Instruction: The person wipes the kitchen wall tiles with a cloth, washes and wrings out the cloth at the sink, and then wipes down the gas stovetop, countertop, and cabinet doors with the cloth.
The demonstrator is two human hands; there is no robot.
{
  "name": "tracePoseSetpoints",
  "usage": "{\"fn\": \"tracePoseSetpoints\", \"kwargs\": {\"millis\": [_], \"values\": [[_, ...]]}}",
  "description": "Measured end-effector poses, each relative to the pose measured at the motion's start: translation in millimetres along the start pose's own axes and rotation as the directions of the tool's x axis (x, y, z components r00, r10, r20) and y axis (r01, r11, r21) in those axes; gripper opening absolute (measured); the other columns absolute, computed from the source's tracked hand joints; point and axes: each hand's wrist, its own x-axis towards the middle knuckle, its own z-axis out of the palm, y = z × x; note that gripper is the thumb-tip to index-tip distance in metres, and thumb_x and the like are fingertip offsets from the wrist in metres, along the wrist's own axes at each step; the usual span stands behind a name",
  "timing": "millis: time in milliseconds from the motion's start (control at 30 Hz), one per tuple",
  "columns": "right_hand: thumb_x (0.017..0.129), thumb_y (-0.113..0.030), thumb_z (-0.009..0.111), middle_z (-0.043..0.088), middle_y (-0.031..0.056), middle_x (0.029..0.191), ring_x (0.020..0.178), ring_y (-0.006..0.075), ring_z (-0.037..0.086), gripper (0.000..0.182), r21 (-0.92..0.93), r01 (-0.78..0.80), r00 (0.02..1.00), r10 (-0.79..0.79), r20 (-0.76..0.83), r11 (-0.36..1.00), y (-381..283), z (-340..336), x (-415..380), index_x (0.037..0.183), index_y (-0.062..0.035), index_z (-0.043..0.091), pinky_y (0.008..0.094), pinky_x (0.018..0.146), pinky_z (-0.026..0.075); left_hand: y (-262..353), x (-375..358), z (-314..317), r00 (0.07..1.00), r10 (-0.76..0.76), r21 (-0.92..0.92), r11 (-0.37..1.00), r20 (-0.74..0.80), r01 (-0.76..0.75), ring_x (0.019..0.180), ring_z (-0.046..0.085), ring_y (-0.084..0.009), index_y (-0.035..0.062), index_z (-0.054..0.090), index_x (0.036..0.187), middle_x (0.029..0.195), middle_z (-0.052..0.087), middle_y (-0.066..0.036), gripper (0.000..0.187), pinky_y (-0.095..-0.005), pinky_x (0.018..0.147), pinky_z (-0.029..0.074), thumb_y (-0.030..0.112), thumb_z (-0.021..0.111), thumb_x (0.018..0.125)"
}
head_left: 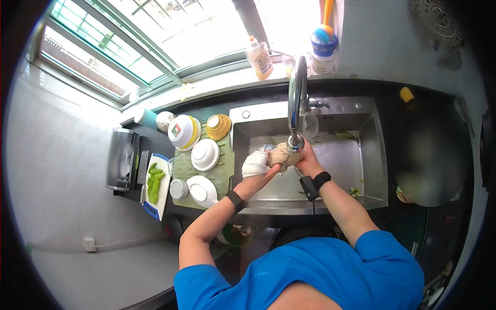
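Note:
A bunched cloth (283,156) is held between my two hands, right under the spout of a chrome faucet (294,103). Its left part is white and hangs over my left hand (262,181); the part under the spout looks beige and wrinkled. My left hand supports the bundle from the near side, thumb pressed against it. Fingers of my right hand (310,162) close round the right end, partly hidden by the spout. Below both hands lies the steel sink (336,191), with a clear glass (310,125) behind the faucet stem.
Left of the sink, a green mat (226,155) holds upturned white bowls (205,155) and a yellow bowl (218,126). Farther left, cut green vegetables (154,183) lie on a cutting board (162,199). A soap bottle (259,59) stands on the sill. A large dark round shape (433,152) is at right.

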Motion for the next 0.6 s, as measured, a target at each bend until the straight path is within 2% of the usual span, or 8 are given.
{"fn": "tracePoseSetpoints", "kwargs": {"millis": [67, 167, 233, 300, 333, 400, 533, 600], "values": [[0.097, -0.033, 0.057, 0.068, 0.0051, 0.098, 0.094, 0.0220, 0.066, 0.023, 0.046, -0.025, 0.999, 0.026, -0.019, 0.999, -1, 5, -5, 0.100, -0.0113, 0.063, 0.0409, 0.091, 0.055, -3, -2, 7, 0.995, -0.096, -0.049, 0.994, -0.011, 0.095, 0.075, 0.062, -0.0355, 0.0019, 0.067, 0.094, 0.081, 0.064, -0.017, 0.037, -0.0441, 0.067, 0.049, 0.035, 0.074, 0.081], [0.097, -0.032, 0.055, 0.067, 0.0061, 0.092, 0.089, 0.0216, 0.066, 0.021, 0.181, -0.139, 0.988, 0.149, -0.042, 0.974, -30, 39, -26, 0.095, -0.0116, 0.062, 0.0404, 0.086, 0.055, -9, -2, 14, 0.945, -0.291, -0.090, 0.948, 0.149, 0.306, 0.084, 0.063, -0.0319, -0.0038, 0.063, 0.108, 0.092, 0.066, -0.018, 0.037, -0.0373, 0.075, 0.050, 0.030, 0.065, 0.091], [0.097, -0.030, 0.054, 0.066, 0.0069, 0.089, 0.086, 0.0216, 0.066, 0.021, 0.268, -0.219, 0.970, 0.239, -0.041, 0.938, -31, 41, -28, 0.092, -0.0111, 0.062, 0.0406, 0.082, 0.056, -19, -3, 25, 0.932, -0.306, -0.388, 0.849, 0.193, 0.359, 0.073, 0.066, -0.0301, 0.0016, 0.069, 0.096, 0.082, 0.068, -0.018, 0.034, -0.0392, 0.067, 0.052, 0.034, 0.059, 0.094], [0.097, -0.027, 0.050, 0.065, 0.0088, 0.088, 0.082, 0.0232, 0.065, 0.022, -0.102, -0.014, 0.991, 0.000, -0.132, 0.995, -19, 40, -25, 0.089, -0.0103, 0.061, 0.0426, 0.077, 0.055, -18, -5, 20, 0.874, -0.354, -0.483, 0.732, 0.332, 0.480, 0.070, 0.066, -0.0252, 0.0003, 0.070, 0.098, 0.081, 0.069, -0.015, 0.035, -0.0364, 0.064, 0.052, 0.033, 0.057, 0.096], [0.097, -0.027, 0.050, 0.065, 0.0088, 0.088, 0.082, 0.0232, 0.065, 0.022, -0.101, -0.015, 0.991, 0.002, -0.131, 0.995, -21, 41, -26, 0.089, -0.0103, 0.061, 0.0426, 0.077, 0.055, -14, -3, 15, 0.801, -0.371, -0.547, 0.590, 0.471, 0.595, 0.066, 0.066, -0.0204, -0.0010, 0.070, 0.100, 0.080, 0.069, -0.013, 0.037, -0.0336, 0.060, 0.052, 0.033, 0.056, 0.097], [0.097, -0.039, 0.047, 0.064, 0.0057, 0.093, 0.087, 0.0226, 0.065, 0.031, 0.076, -0.167, 0.978, 0.175, -0.109, 0.983, -29, 43, -28, 0.101, -0.0114, 0.062, 0.0414, 0.081, 0.057, -15, -3, 14, 0.784, -0.346, -0.574, 0.540, 0.515, 0.615, 0.065, 0.064, -0.0168, -0.0016, 0.070, 0.101, 0.079, 0.069, -0.011, 0.037, -0.0314, 0.058, 0.051, 0.033, 0.055, 0.097], [0.096, -0.039, 0.046, 0.064, 0.0051, 0.090, 0.085, 0.0230, 0.065, 0.032, 0.341, -0.292, 0.945, 0.325, -0.044, 0.893, -31, 43, -23, 0.098, -0.0122, 0.063, 0.0427, 0.080, 0.056, -15, -2, 14, 0.725, -0.311, -0.589, 0.429, 0.615, 0.684, 0.064, 0.064, -0.0137, -0.0027, 0.070, 0.105, 0.080, 0.070, -0.009, 0.039, -0.0284, 0.059, 0.052, 0.033, 0.056, 0.097], [0.097, -0.036, 0.046, 0.064, 0.0049, 0.089, 0.084, 0.0226, 0.065, 0.029, 0.331, -0.328, 0.886, 0.410, -0.217, 0.885, -37, 48, -26, 0.099, -0.0121, 0.063, 0.0422, 0.080, 0.055, -14, 1, 14, 0.688, -0.309, -0.552, 0.425, 0.657, 0.718, 0.064, 0.064, -0.0134, -0.0022, 0.069, 0.108, 0.082, 0.070, -0.008, 0.039, -0.0280, 0.060, 0.052, 0.033, 0.057, 0.096]]}}
